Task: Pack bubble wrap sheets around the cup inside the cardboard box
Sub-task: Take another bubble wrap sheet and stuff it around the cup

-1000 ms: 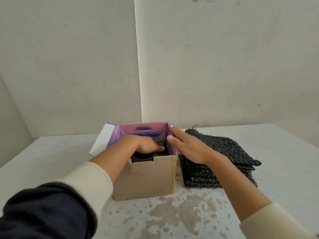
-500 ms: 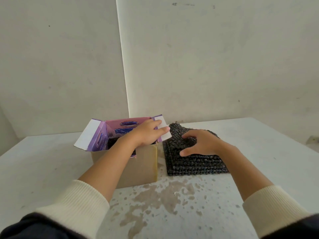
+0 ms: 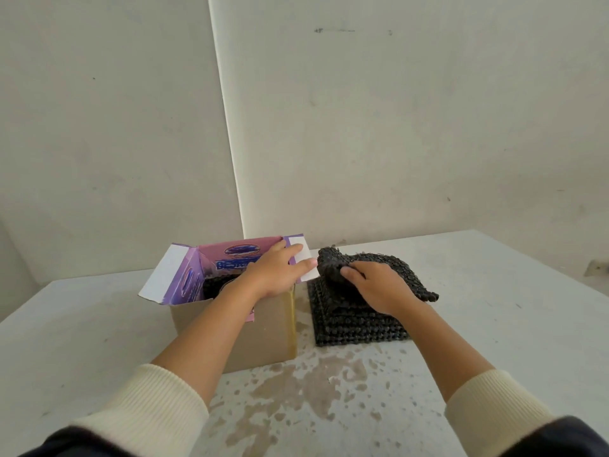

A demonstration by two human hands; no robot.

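Note:
An open cardboard box (image 3: 267, 331) with purple printed flaps stands on the table left of centre. Dark bubble wrap (image 3: 216, 283) shows inside it; the cup is hidden behind my forearm. My left hand (image 3: 276, 275) holds the box's right flap (image 3: 301, 258) outward. To the right lies a stack of black bubble wrap sheets (image 3: 356, 321). My right hand (image 3: 375, 285) pinches the top sheet (image 3: 405, 275) and lifts its near-left corner off the stack.
The white table (image 3: 99, 341) has a patch of brownish stains (image 3: 296, 387) in front of the box and stack. A plain wall rises just behind them. The table's right edge runs at the far right.
The view is closer. My right hand has closed on the top sheet and raised its corner toward the box. My left hand stays on the right flap.

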